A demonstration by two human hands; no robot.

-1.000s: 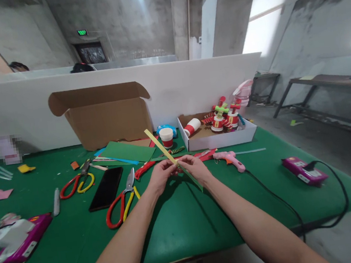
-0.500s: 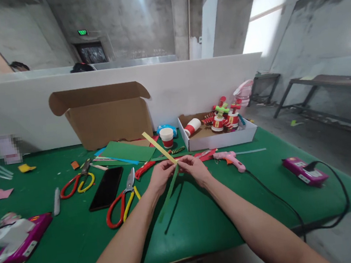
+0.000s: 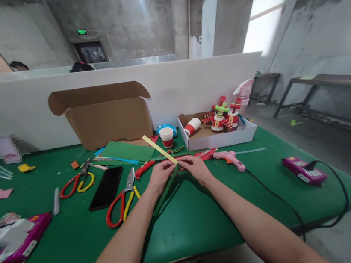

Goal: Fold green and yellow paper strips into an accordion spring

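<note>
Pinched between my fingertips over the table's middle are a yellow paper strip (image 3: 160, 150) and a green paper strip (image 3: 167, 191), which meet where my hands come together. The yellow one slants up to the left; the green one hangs down toward my left forearm. My left hand (image 3: 162, 176) is closed on the strips from the left. From the right, my right hand (image 3: 195, 167) closes on the same joint. How the strips are folded there is hidden by my fingers. Just behind my hands lie a small green and yellow folded paper spring (image 3: 178, 150) and a red-white paper cup (image 3: 166, 137).
Two pairs of scissors (image 3: 120, 203) (image 3: 80, 180) and a black phone (image 3: 106, 189) lie on the left. Green paper sheets (image 3: 126, 151) lie behind. A pink glue gun (image 3: 231, 158) with a cord rests on the right, near a purple power strip (image 3: 304, 170). A white box (image 3: 222, 141) holds cup figures.
The green strip's hanging end has swung left toward my left forearm. The yellow strip's upper end has dipped slightly. Both hands stay almost in place.
</note>
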